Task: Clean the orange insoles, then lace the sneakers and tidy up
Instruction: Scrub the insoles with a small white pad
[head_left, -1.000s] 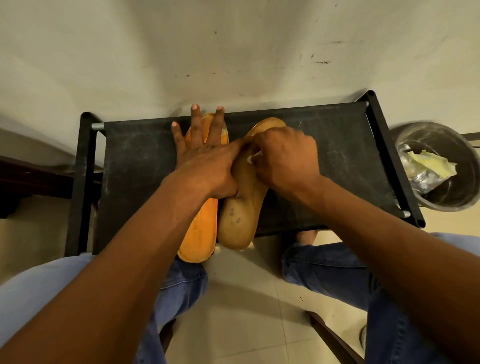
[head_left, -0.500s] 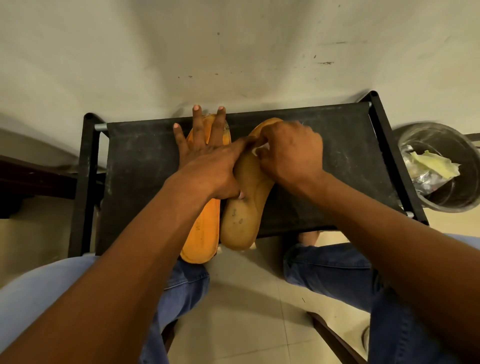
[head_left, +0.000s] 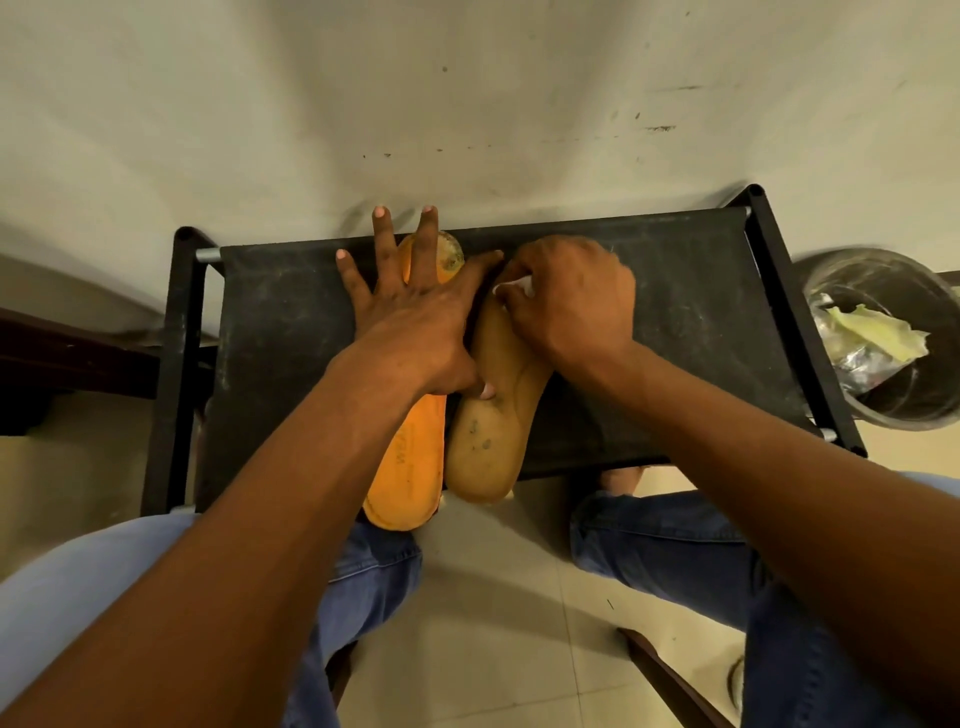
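Note:
Two insoles lie side by side on a black rack (head_left: 675, 332), heels hanging over its near edge. The left insole (head_left: 410, 467) is bright orange. The right insole (head_left: 485, 441) is duller and brownish, with dark spots near its heel. My left hand (head_left: 415, 322) lies flat with fingers spread across the left insole, its thumb touching the right one. My right hand (head_left: 566, 296) is curled over the toe end of the right insole and pinches a small white wad (head_left: 514, 286) against it. No sneakers or laces are in view.
A round bin (head_left: 904, 410) with crumpled yellow and silver waste stands on the floor to the right of the rack. A pale wall rises right behind the rack. My knees in blue jeans sit under the near edge. Dark furniture is at the left.
My right hand has slid with the white wad from the middle of the right insole up toward its toe end. My left hand has stayed pressed on the insoles.

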